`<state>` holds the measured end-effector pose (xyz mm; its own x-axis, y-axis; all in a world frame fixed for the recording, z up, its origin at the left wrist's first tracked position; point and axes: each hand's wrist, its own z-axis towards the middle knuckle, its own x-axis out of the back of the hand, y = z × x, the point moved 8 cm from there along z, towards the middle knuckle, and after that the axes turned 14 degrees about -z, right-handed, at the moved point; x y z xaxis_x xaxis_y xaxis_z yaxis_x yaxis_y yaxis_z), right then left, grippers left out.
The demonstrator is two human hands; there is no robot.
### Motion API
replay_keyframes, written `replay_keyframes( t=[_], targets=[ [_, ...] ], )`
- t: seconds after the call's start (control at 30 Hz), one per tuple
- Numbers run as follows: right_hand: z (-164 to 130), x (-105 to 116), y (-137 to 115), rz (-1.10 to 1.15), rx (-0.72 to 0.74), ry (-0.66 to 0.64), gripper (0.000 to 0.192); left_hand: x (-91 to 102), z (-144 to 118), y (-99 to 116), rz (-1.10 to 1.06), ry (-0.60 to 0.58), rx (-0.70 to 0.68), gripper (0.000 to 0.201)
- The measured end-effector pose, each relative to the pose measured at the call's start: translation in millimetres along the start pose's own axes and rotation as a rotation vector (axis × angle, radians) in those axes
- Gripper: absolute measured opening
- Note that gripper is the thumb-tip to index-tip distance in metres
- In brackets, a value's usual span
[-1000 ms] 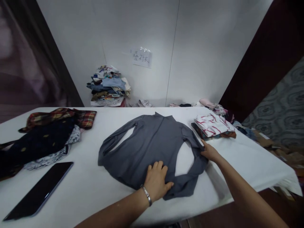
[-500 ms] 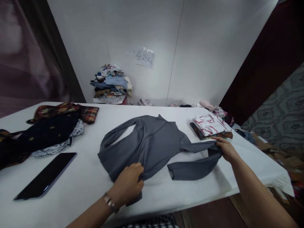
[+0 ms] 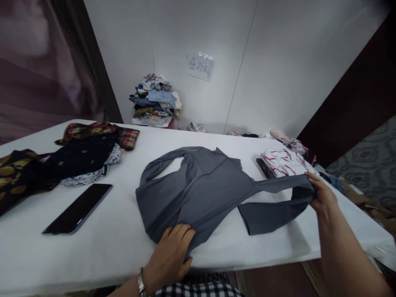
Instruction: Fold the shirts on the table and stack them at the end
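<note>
A grey long-sleeved top [image 3: 201, 189] lies spread on the white table [image 3: 117, 243]. My left hand [image 3: 171, 255], with a bracelet at the wrist, grips the top's bottom hem near the table's front edge. My right hand [image 3: 321, 196] holds the bend of the right sleeve [image 3: 278, 198] and has it drawn out to the right, a little above the table. The left sleeve lies curved beside the body of the top.
A dark phone [image 3: 77, 208] lies at the front left. A heap of dark and plaid clothes [image 3: 71, 159] covers the left end. Folded striped clothes [image 3: 286, 162] are stacked at the right. Another pile of clothes [image 3: 156, 101] stands against the far wall.
My right hand has pulled the right sleeve outward to the right. My left hand went from pressing flat on the hem to gripping it, and the camera shifted left.
</note>
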<state>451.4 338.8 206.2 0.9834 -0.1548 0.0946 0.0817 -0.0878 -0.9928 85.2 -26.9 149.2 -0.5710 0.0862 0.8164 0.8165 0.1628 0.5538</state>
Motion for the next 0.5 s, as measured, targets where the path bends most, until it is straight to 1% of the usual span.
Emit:
replay_keyframes(
  t=[0.07,0.13,0.2,0.27,0.37,0.43,0.5],
  targets=[
    [-5.8,-9.9,3.7,-0.104,-0.050,-0.081,0.029,1.6,-0.3,1.2,0.006,-0.006,-0.029,0.047],
    [-13.7,-16.5,8.8,-0.221,-0.093,-0.147,0.029,5.6,-2.4,1.1,-0.031,-0.013,-0.052,0.050],
    [-18.4,-15.0,9.5,-0.284,-0.094,-0.150,0.029,10.9,-6.2,2.0,-0.147,-0.036,-0.086,0.055],
    [-18.7,-11.1,5.0,-0.312,-0.068,-0.141,0.028,17.4,-10.0,1.9,-0.313,-0.056,-0.094,0.058],
    [-13.5,-6.7,-13.0,-0.311,0.011,-0.098,0.027,22.0,-11.1,-3.4,-0.491,-0.094,-0.014,0.052],
    [-9.0,-7.5,-29.4,-0.323,0.072,-0.053,0.029,19.9,-9.1,-8.7,-0.496,-0.124,0.064,0.046],
    [-3.7,-15.6,-43.4,-0.426,0.119,-0.048,0.033,17.4,-6.5,-13.8,-0.456,-0.122,0.118,0.043]
  ],
)
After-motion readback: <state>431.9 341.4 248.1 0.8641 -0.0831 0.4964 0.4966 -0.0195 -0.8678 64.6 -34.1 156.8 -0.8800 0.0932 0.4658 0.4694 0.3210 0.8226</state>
